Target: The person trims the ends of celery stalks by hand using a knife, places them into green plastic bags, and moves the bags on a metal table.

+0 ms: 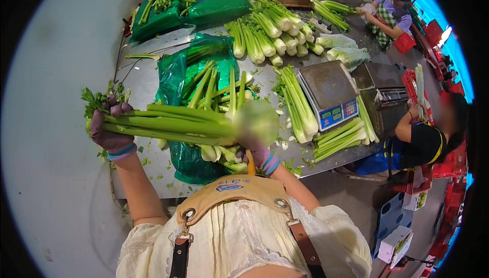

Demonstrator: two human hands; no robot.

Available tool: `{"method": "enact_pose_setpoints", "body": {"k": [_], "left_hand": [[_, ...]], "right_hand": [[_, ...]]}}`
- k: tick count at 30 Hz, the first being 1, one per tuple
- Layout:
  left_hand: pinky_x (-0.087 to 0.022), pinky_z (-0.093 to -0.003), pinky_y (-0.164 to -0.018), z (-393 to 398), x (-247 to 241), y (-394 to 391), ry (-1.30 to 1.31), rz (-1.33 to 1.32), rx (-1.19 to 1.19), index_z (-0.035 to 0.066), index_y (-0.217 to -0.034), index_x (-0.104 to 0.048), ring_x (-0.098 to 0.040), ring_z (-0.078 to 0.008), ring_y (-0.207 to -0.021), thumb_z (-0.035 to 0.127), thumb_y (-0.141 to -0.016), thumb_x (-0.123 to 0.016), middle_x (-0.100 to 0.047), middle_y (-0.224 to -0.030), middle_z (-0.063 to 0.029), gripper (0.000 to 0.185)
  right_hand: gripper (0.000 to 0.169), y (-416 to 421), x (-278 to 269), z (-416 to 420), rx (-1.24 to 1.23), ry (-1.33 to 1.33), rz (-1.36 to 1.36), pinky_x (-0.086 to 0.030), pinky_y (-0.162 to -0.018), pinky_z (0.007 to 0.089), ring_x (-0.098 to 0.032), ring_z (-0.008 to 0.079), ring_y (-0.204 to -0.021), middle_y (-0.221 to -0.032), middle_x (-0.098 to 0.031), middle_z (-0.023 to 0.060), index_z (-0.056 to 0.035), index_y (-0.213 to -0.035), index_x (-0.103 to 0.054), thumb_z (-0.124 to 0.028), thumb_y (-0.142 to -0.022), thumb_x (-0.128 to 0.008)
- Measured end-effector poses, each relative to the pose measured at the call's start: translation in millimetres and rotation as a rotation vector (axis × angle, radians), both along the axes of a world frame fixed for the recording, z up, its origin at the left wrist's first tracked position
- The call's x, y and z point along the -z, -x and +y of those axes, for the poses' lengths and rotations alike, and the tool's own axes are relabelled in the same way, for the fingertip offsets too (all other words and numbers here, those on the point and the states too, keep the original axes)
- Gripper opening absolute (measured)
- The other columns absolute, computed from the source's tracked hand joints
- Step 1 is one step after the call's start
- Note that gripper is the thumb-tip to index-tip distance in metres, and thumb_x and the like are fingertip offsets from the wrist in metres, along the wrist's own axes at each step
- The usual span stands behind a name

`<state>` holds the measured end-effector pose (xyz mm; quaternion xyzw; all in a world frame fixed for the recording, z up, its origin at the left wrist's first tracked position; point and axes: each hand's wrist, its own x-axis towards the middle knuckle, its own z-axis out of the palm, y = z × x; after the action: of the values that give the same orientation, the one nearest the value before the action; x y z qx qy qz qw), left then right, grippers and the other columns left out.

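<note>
My left hand (110, 125), in a purple glove, grips the leafy end of a large celery bunch (172, 123), which lies sideways across my view. At its base end my gloved right hand (254, 155) is partly hidden by a blurred patch. An orange-yellow handle (250, 162) shows at the right hand; what it belongs to is hidden. Beneath the bunch, loose celery stalks (210, 83) and trimmings lie on a green plastic bag (191, 163) on the metal table (153, 167).
A digital scale (326, 87) stands to the right, with trimmed celery (298, 106) beside it. More celery bunches (275, 37) are piled at the back, near filled green bags (217, 7). Two people work at the right, one in purple (393, 10), one in black (424, 144).
</note>
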<state>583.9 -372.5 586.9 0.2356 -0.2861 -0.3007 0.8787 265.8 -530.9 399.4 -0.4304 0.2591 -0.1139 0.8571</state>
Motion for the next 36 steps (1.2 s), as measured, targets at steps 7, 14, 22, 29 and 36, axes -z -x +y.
{"method": "enact_pose_setpoints", "body": {"k": [7,14,22,29,36], "left_hand": [[-0.041,-0.0401,-0.093,-4,27,68,0.073,0.095,0.196,0.005,-0.102,-0.061,-0.056,-0.0220,-0.093,0.027,-0.086,-0.059,-0.054,-0.118,-0.0164,0.028],[-0.029,-0.0495,-0.108,59,33,30,-0.114,-0.446,0.418,0.003,-0.138,-0.037,-0.043,-0.0409,-0.125,0.073,-0.069,-0.060,-0.043,-0.136,-0.0251,0.100],[-0.030,-0.0390,-0.109,-14,39,78,-0.561,-0.627,0.706,0.004,-0.145,-0.025,-0.038,-0.0245,-0.130,0.034,-0.070,-0.081,-0.040,-0.139,-0.0147,0.098],[-0.043,-0.0275,-0.092,-16,59,127,-0.821,-0.450,0.757,0.002,-0.133,-0.046,-0.054,-0.0112,-0.101,0.009,-0.065,-0.076,-0.060,-0.114,-0.0026,0.075],[-0.045,-0.0266,-0.087,-3,57,127,-0.864,-0.481,0.640,-0.002,-0.126,-0.050,-0.055,-0.0099,-0.096,0.008,-0.063,-0.077,-0.062,-0.109,-0.0036,0.070]], "right_hand": [[0.034,-10,106,-37,0.296,-0.269,-0.342,-0.047,-0.063,0.0316,-0.057,0.0167,-0.085,-0.102,-0.057,0.0045,-0.0112,-0.116,-0.050,-0.035,-0.092,-0.054],[0.065,10,4,-52,0.358,-0.270,-0.294,-0.047,-0.093,0.0421,-0.058,0.0274,-0.106,-0.116,-0.060,0.0128,-0.0031,-0.125,-0.050,-0.045,-0.078,-0.066],[0.067,-20,-110,-10,0.055,0.336,-0.177,-0.047,-0.085,0.0310,-0.055,0.0156,-0.097,-0.106,-0.056,0.0059,-0.0040,-0.126,-0.047,-0.021,-0.068,-0.075],[0.069,-2,-123,12,0.061,0.803,0.101,-0.047,-0.074,0.0326,-0.056,0.0137,-0.087,-0.099,-0.056,0.0072,0.0005,-0.117,-0.050,-0.032,-0.066,-0.083],[0.050,15,-119,15,-0.224,1.492,0.189,-0.050,-0.069,0.0389,-0.062,0.0356,-0.083,-0.096,-0.062,0.0174,-0.0050,-0.115,-0.052,-0.005,-0.068,-0.068]]}}
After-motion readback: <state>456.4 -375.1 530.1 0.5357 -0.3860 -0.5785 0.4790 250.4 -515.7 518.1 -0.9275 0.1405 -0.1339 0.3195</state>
